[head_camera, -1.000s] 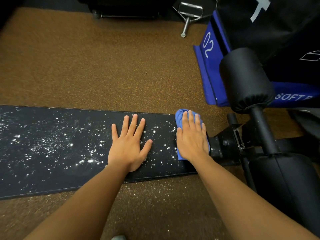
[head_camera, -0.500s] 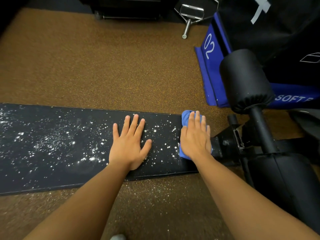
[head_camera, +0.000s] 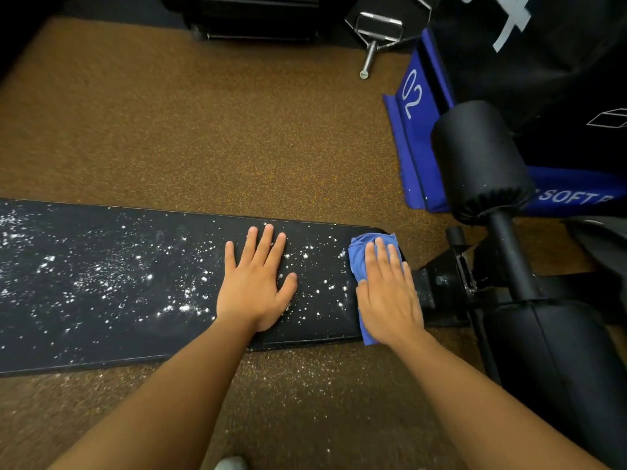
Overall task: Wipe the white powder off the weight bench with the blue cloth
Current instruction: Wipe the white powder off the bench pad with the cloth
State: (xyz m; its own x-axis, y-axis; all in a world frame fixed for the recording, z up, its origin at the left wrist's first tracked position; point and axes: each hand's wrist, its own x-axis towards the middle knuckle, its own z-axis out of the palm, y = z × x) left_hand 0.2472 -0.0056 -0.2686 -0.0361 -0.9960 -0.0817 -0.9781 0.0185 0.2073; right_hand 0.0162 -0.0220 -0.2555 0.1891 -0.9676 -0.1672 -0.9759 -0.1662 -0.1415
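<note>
The black weight bench pad (head_camera: pixel 101 334) runs across the view from the left edge to right of centre. White powder (head_camera: pixel 101 276) is scattered over most of it, thickest on the left half. My left hand (head_camera: pixel 254 286) lies flat on the pad with fingers spread and holds nothing. My right hand (head_camera: pixel 386 293) presses flat on the blue cloth (head_camera: pixel 364 247) at the pad's right end. The cloth shows beyond my fingertips and under my palm's left edge.
Black roller pads (head_camera: pixel 481 164) and the bench frame (head_camera: pixel 448 283) stand just right of the cloth. A blue soft box marked 02 (head_camera: pixel 412 130) lies behind them. A metal cable handle (head_camera: pixel 376 28) rests on the brown speckled floor (head_camera: pixel 203 130). Powder specks dot the floor near the front.
My right hand has slid the cloth a little to the right, toward the end of the pad. My left hand has stayed in place.
</note>
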